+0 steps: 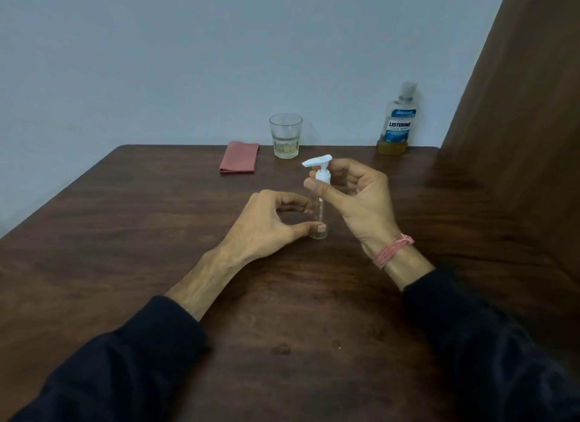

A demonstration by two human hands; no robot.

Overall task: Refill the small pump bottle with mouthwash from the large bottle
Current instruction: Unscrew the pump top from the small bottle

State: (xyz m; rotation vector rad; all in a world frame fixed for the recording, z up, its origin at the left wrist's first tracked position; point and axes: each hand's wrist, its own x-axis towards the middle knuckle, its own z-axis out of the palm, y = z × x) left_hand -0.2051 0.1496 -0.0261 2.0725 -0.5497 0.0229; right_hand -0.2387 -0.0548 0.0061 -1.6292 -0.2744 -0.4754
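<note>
A small clear pump bottle stands upright on the dark wooden table at the centre. My left hand grips its lower body between thumb and fingers. My right hand pinches the white pump head at the collar, with the nozzle pointing left. The large mouthwash bottle stands at the table's far right edge against the wall, capped, with a little yellowish liquid at the bottom.
A drinking glass holding a little pale liquid stands at the far edge, centre. A folded pink cloth lies left of it. A brown curtain hangs along the right side.
</note>
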